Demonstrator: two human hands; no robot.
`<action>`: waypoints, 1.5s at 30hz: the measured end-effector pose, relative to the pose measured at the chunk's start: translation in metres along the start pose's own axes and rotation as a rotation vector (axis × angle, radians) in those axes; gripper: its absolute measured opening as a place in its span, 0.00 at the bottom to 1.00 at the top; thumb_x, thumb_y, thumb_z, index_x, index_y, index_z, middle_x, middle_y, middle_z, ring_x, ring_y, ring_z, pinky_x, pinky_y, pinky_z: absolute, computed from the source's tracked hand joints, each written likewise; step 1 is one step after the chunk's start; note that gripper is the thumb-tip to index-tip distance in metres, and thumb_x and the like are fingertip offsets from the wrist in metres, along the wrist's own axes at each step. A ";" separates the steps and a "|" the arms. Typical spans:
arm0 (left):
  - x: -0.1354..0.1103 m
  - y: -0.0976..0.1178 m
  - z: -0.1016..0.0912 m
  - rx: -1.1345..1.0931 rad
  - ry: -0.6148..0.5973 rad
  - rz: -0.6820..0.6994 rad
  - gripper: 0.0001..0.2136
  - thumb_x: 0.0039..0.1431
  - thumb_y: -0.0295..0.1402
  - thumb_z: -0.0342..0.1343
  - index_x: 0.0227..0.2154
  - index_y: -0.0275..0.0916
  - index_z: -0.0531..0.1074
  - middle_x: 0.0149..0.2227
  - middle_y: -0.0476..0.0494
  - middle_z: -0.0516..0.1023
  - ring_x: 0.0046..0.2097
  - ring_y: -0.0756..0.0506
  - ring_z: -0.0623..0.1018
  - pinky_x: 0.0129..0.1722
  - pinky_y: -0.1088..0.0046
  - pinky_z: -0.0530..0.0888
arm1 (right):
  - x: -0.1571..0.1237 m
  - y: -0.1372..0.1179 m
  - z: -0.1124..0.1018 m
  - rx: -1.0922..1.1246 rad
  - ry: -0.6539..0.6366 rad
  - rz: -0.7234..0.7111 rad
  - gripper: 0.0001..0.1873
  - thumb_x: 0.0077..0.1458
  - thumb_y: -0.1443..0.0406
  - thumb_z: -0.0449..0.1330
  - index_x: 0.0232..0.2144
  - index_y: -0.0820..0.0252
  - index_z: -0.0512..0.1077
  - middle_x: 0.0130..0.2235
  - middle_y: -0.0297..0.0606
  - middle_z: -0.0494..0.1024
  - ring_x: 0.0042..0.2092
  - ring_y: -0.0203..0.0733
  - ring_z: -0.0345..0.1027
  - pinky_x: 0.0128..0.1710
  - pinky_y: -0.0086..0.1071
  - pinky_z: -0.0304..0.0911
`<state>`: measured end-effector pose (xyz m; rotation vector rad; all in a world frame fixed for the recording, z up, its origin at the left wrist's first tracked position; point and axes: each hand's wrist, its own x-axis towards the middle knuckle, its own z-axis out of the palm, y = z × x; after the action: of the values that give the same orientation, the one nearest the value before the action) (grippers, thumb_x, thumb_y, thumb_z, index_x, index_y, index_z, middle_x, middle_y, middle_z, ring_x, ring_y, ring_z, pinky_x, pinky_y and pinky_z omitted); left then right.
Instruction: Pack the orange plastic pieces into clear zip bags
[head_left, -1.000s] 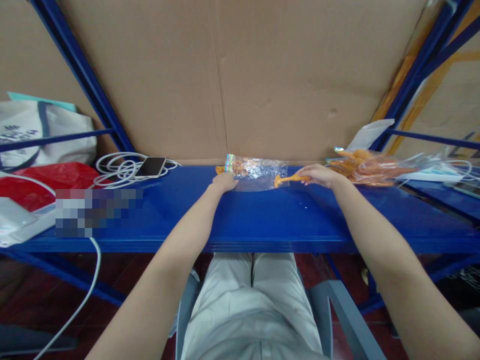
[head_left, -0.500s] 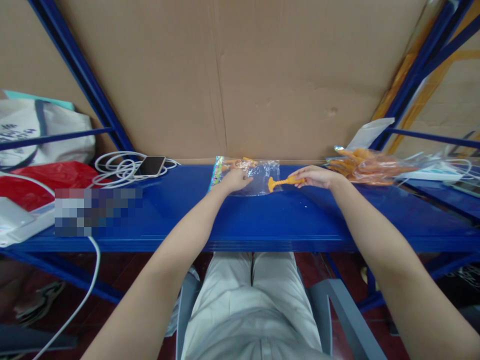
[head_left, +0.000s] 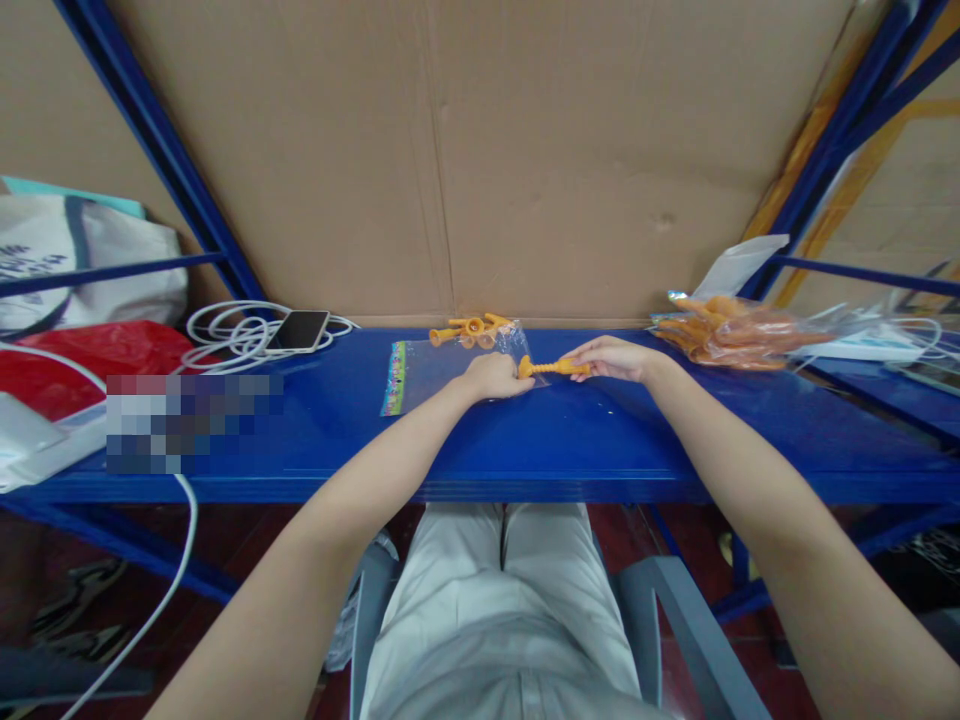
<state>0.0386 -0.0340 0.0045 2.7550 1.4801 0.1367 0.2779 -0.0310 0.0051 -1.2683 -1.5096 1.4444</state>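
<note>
An orange plastic piece (head_left: 544, 369) with a ribbed middle and a flared end lies level between my hands. My right hand (head_left: 611, 358) is closed on its thicker right end. My left hand (head_left: 493, 378) has its fingers closed at the flared left end. Beneath my left hand and wrist a clear plastic bag (head_left: 431, 368) with a colourful header strip lies flat. Several more orange plastic pieces (head_left: 474, 331) are at the bag's far side, by the cardboard; whether they are inside or on top I cannot tell.
A clear bag packed with orange pieces (head_left: 739, 330) is on the right of the blue table (head_left: 600, 440). To the left are a phone (head_left: 302, 331), a coiled white cable (head_left: 225, 340) and a red bag (head_left: 112, 350). A cardboard wall (head_left: 555, 170) stands behind.
My left hand has moved right, from over the clear bag to the orange piece's flared end. The bag's header has shifted left and nearer. My right hand has brought the piece slightly left.
</note>
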 end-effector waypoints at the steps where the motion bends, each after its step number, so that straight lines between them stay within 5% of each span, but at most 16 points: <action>1: -0.001 0.002 -0.001 0.003 -0.001 -0.022 0.25 0.59 0.51 0.45 0.27 0.35 0.78 0.25 0.40 0.78 0.32 0.43 0.78 0.29 0.72 0.65 | 0.002 0.001 -0.001 0.006 -0.001 -0.010 0.05 0.50 0.76 0.66 0.32 0.68 0.80 0.30 0.43 0.82 0.29 0.35 0.76 0.37 0.28 0.75; 6: -0.002 0.007 0.000 -0.027 0.035 -0.064 0.24 0.59 0.50 0.46 0.30 0.36 0.79 0.26 0.42 0.77 0.34 0.42 0.78 0.30 0.71 0.65 | 0.010 0.006 0.000 0.014 0.030 -0.056 0.04 0.50 0.74 0.68 0.32 0.67 0.80 0.29 0.43 0.82 0.29 0.36 0.76 0.39 0.30 0.76; 11: 0.002 0.004 0.007 -0.080 0.051 0.037 0.21 0.59 0.47 0.47 0.22 0.38 0.75 0.20 0.46 0.73 0.27 0.46 0.74 0.27 0.73 0.61 | 0.011 0.005 0.008 -0.003 0.105 -0.074 0.04 0.50 0.74 0.67 0.31 0.66 0.80 0.29 0.42 0.82 0.28 0.35 0.75 0.36 0.28 0.76; 18: 0.003 0.001 0.008 -0.258 0.065 0.189 0.22 0.59 0.43 0.52 0.12 0.39 0.63 0.13 0.53 0.59 0.20 0.51 0.62 0.25 0.72 0.55 | 0.001 -0.001 0.006 -0.091 0.014 0.006 0.09 0.47 0.72 0.69 0.34 0.67 0.80 0.27 0.41 0.81 0.27 0.35 0.74 0.27 0.24 0.72; 24: 0.005 0.002 0.011 -0.397 0.049 0.216 0.25 0.58 0.43 0.55 0.09 0.39 0.58 0.12 0.55 0.53 0.19 0.53 0.57 0.25 0.72 0.52 | -0.001 -0.007 0.002 -0.318 0.232 -0.064 0.07 0.50 0.72 0.67 0.35 0.65 0.80 0.28 0.38 0.81 0.26 0.31 0.70 0.26 0.23 0.69; 28: 0.006 -0.001 0.007 -0.467 0.073 0.166 0.25 0.60 0.41 0.54 0.10 0.39 0.56 0.13 0.55 0.52 0.19 0.53 0.55 0.25 0.72 0.51 | 0.001 -0.006 0.005 -0.381 0.218 -0.086 0.09 0.52 0.70 0.67 0.38 0.64 0.80 0.28 0.38 0.81 0.27 0.33 0.70 0.30 0.26 0.71; 32: 0.006 -0.016 -0.005 -0.295 0.236 -0.018 0.20 0.62 0.37 0.52 0.14 0.38 0.66 0.17 0.49 0.65 0.25 0.49 0.67 0.28 0.72 0.59 | 0.002 -0.004 0.005 -0.407 0.178 -0.079 0.10 0.53 0.68 0.67 0.40 0.63 0.81 0.28 0.38 0.80 0.28 0.33 0.70 0.32 0.27 0.71; 36: -0.001 -0.043 -0.016 -0.131 0.355 -0.400 0.14 0.63 0.40 0.51 0.35 0.36 0.78 0.39 0.33 0.79 0.45 0.37 0.77 0.42 0.65 0.69 | 0.004 -0.002 0.002 -0.441 0.164 -0.067 0.12 0.53 0.65 0.67 0.42 0.62 0.80 0.32 0.40 0.82 0.30 0.34 0.71 0.35 0.29 0.72; 40: -0.009 -0.072 -0.020 -0.122 0.335 -0.792 0.26 0.59 0.38 0.55 0.59 0.35 0.66 0.61 0.24 0.66 0.62 0.29 0.66 0.55 0.51 0.67 | 0.005 -0.001 0.002 -0.473 0.152 -0.051 0.14 0.54 0.64 0.66 0.44 0.61 0.80 0.35 0.40 0.82 0.31 0.35 0.72 0.37 0.31 0.73; 45: -0.008 -0.095 -0.016 -0.282 0.265 -0.895 0.33 0.55 0.36 0.61 0.61 0.29 0.59 0.59 0.19 0.67 0.62 0.29 0.67 0.56 0.56 0.68 | 0.005 0.000 0.001 -0.459 0.143 -0.060 0.13 0.54 0.63 0.66 0.42 0.62 0.80 0.35 0.41 0.82 0.33 0.36 0.73 0.40 0.32 0.72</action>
<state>-0.0466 0.0112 0.0152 1.6964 2.3616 0.6338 0.2757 -0.0269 0.0040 -1.5383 -1.8242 0.9730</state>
